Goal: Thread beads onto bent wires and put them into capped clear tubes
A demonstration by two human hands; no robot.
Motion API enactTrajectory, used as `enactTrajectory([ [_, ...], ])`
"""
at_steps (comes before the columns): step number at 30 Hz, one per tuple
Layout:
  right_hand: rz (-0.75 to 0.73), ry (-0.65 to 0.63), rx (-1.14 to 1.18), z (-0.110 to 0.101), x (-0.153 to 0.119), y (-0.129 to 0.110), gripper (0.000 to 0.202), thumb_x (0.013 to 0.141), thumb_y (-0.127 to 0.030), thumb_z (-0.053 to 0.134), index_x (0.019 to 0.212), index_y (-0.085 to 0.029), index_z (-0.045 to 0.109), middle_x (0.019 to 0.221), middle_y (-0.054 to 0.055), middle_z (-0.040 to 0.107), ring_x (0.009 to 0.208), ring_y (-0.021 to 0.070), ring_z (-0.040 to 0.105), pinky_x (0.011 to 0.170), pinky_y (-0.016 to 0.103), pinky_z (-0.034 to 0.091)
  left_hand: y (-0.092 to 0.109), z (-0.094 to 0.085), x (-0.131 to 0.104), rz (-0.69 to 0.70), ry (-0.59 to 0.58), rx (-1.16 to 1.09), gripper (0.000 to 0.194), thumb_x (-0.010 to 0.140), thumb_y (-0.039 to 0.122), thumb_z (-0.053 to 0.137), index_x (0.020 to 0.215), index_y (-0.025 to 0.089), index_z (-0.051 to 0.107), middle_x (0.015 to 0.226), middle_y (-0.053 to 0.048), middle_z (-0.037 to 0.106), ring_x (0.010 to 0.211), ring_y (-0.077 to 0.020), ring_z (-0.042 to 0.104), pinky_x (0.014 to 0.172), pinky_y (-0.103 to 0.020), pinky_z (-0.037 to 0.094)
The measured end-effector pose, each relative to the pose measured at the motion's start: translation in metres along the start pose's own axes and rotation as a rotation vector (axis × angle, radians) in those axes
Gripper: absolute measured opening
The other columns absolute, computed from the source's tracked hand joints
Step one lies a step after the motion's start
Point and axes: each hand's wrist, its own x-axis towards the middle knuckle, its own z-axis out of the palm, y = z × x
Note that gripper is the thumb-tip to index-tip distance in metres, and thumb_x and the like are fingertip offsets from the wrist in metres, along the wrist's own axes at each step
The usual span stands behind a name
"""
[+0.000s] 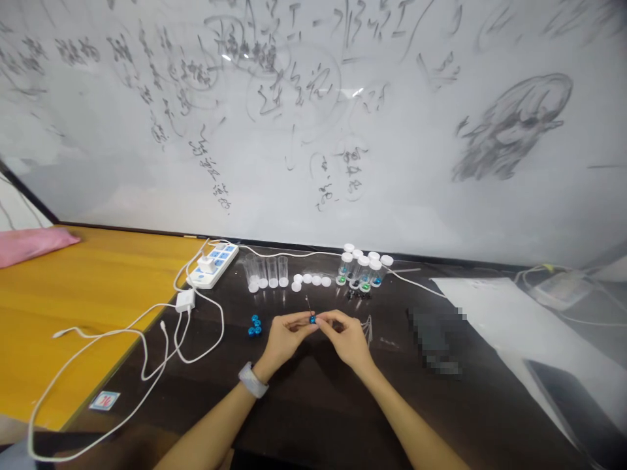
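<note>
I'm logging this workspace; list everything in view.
Bead: one, blue, centre
Pin: one, colour unclear, at bead
Loose beads: about four, blue, left
Tubes: about four, clear, back
Caps: about five, white, centre
Vials: about seven, clear, right
Small parts: several, black, before vials
Wires: several, silvery, centre-right
Power strip: one, white, left
Adapters: two, white, left
Cables: several, white, left
Card: one, pale, left
Cloth: one, pink, left
Paper: some, white, right
Device: one, dark, right
Pixelated patch: one, dark, right
Tabletops: two, yellow left, dark centre
Whiteboard: one, white, behind
Wristband: one, grey, left wrist
Left grip: one, at bead
Right grip: one, at bead
</note>
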Motion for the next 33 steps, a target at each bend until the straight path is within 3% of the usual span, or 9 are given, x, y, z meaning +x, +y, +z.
enactTrajectory([
  [5,0.062,-0.036,0.023,-0.005,-0.001,-0.001,0.026,0.087,-0.043,0.066,0.087,-0.02,0.077,0.081,0.004,0.074,0.057,0.0152,0.06,0.049,0.025,0.046,0.003,0.004,-0.003,0.004,-0.024,0.021,0.034,0.07,0.03,0.085,0.101,0.015,0.079,0.098,-0.011,0.08,0.089,-0.0304,0.076,0.084,-0.041,0.061],
  [10,0.037,-0.042,0.004,-0.006,-0.002,-0.001,0.024,0.087,-0.042,0.067,0.087,-0.02,0.078,0.08,0.004,0.074,0.064,0.0177,0.064,0.05,0.025,0.048,0.004,0.007,-0.005,0.015,-0.005,0.032,0.031,0.07,0.03,0.085,0.097,0.016,0.08,0.095,-0.011,0.08,0.087,-0.031,0.077,0.082,-0.041,0.063],
  [16,-0.058,-0.011,-0.09,-0.006,-0.006,-0.003,0.024,0.092,-0.038,0.063,0.084,-0.02,0.077,0.081,0.005,0.073,0.071,0.0186,0.065,0.057,0.025,0.049,0.002,0.006,-0.006,0.075,0.023,0.112,0.028,0.073,0.031,0.083,0.098,0.017,0.081,0.097,-0.01,0.08,0.088,-0.0307,0.077,0.082,-0.04,0.063],
  [22,-0.129,0.043,-0.193,-0.002,-0.01,-0.006,0.022,0.094,-0.036,0.062,0.086,-0.021,0.075,0.075,0.003,0.068,0.067,0.0169,0.062,0.057,0.025,0.046,-0.002,0.005,-0.008,0.144,0.036,0.18,0.028,0.077,0.033,0.08,0.101,0.019,0.08,0.102,-0.009,0.079,0.09,-0.0289,0.076,0.082,-0.039,0.064],
  [33,-0.269,-0.015,-0.323,-0.006,-0.011,-0.012,0.021,0.099,-0.03,0.055,0.088,-0.022,0.071,0.086,0.005,0.072,0.078,0.0207,0.066,0.068,0.03,0.051,0.004,0.002,-0.009,0.309,0.008,0.402,0.019,0.084,0.032,0.075,0.102,0.027,0.08,0.097,-0.006,0.08,0.082,-0.0248,0.075,0.074,-0.033,0.059],
])
